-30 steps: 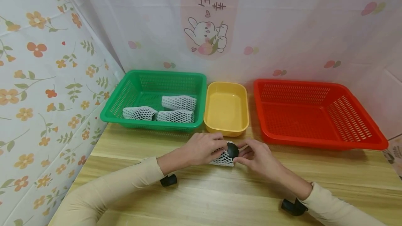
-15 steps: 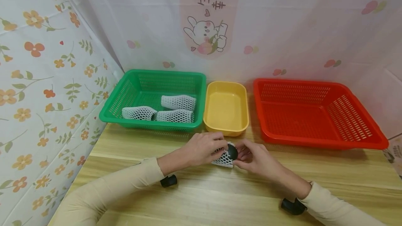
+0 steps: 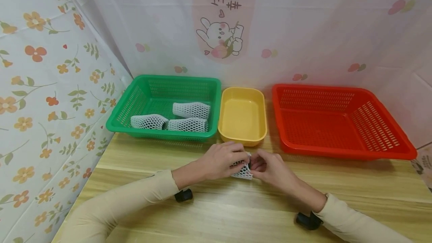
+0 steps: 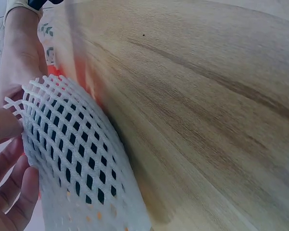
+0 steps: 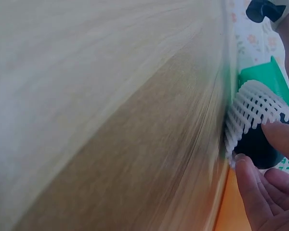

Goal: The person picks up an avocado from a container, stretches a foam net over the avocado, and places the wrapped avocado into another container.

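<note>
A white foam net sleeve lies over the table in front of the yellow tray, with a dark rounded object inside it. Only the object's smooth end shows at the sleeve's mouth in the right wrist view; its kind is unclear. My left hand grips the sleeve from the left, its fingers bent over the netting. At the mouth, my right hand pinches the net's rim, thumb and fingertip on opposite sides of the dark end. In the left wrist view, the dark object shows through the netting.
A green basket at the back left holds three white foam net sleeves. Beside it stands a yellow tray, and a red basket is at the back right. Printed cloth hangs behind the wooden table.
The netting has come further over the dark object, whose end shows less in the head view. Both hands stay close together, with the right hand shifted slightly left.
</note>
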Demonstrator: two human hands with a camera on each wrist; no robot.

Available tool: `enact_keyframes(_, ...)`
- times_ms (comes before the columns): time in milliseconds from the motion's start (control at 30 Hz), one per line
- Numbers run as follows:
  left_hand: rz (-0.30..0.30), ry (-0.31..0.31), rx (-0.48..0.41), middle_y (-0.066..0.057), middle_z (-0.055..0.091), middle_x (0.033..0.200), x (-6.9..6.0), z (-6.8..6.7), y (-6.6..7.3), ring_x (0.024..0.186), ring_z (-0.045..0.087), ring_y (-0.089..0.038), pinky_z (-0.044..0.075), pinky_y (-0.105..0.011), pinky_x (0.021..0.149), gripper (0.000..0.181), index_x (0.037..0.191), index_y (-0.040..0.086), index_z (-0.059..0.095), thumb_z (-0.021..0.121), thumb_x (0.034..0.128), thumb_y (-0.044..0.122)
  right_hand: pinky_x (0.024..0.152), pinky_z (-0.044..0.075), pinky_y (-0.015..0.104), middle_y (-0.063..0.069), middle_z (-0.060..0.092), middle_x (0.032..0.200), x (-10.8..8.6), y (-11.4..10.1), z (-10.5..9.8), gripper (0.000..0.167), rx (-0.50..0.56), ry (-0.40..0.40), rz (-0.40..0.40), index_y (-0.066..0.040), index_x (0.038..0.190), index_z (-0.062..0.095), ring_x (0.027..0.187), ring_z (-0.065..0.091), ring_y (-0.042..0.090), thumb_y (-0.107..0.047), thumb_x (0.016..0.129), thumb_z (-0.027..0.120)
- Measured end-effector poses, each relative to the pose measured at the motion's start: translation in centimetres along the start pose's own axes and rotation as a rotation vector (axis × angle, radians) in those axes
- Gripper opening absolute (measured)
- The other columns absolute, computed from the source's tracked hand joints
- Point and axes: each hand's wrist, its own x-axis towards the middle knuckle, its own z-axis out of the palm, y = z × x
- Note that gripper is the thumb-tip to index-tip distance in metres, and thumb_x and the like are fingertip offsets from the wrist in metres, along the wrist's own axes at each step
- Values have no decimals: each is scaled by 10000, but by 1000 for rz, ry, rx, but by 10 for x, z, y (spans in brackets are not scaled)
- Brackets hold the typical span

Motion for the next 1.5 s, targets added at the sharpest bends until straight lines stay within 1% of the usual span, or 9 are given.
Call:
enact_keyframes(300,9,7,-4,50,626,1023,0,2,-1,903,559,-131,466,-200,688,165,1093,192,730,742,929,174,653,571,278,-9,681,851,3,-1,0,323,-34,-8,-14,-60,979,644,743,679,119,116,769,814)
enact_keyframes(467,26,1,-20,25,646,1084,-2,4,-4,959,548,-161,450,-267,836,283,1212,142,684,722,933,168,654,574,289,2,678,828,1,1,-9,336,-60,-13,5,-58,960,639,732,678,115,124,749,827)
enact_keyframes(567,30,-4,-17,11,641,1109,-5,4,-6,1025,545,-179,424,-300,923,267,1196,136,679,713,935,182,661,575,296,21,682,840,-2,2,-16,299,-80,-14,13,-51,945,644,741,675,114,103,766,828)
enact_keyframes(667,14,-3,-17,18,628,1143,-8,3,-7,1089,538,-180,418,-311,932,247,1185,155,675,697,944,207,669,578,312,38,687,863,-4,3,-22,285,-93,-17,15,-36,952,648,753,675,121,94,775,830)
enact_keyframes(800,-19,8,-33,13,610,1186,-13,-1,-7,1134,527,-184,418,-322,907,257,1198,163,670,677,956,250,667,580,329,26,688,863,-8,5,-26,292,-106,-9,10,-32,951,645,753,677,125,122,771,816)
enact_keyframes(933,-55,1,-45,5,596,1220,-19,-5,-9,1160,514,-188,410,-342,958,307,1221,159,664,685,953,307,670,578,307,-29,674,858,-10,4,-29,306,-127,-3,25,-53,955,641,754,673,107,117,772,818)
enact_keyframes(1233,-190,-129,-47,-2,537,1368,-35,-6,-13,1231,480,-193,387,-380,1036,596,1388,170,555,719,908,482,678,575,300,-44,664,865,-10,2,-32,291,-141,-27,42,-53,966,641,759,666,101,96,787,816)
enact_keyframes(1400,-300,-173,-89,-5,513,1414,-45,-7,-15,1318,449,-212,365,-445,1087,705,1439,182,503,733,881,546,678,577,310,-9,668,874,-11,2,-33,301,-139,-44,34,-40,980,639,765,665,115,104,784,815)
enact_keyframes(1500,-336,-206,-123,-11,500,1435,-46,-7,-16,1339,437,-213,361,-459,1091,758,1464,175,481,748,866,558,696,577,314,15,675,900,-13,3,-34,292,-124,-80,52,-33,1002,639,785,667,122,87,799,811)
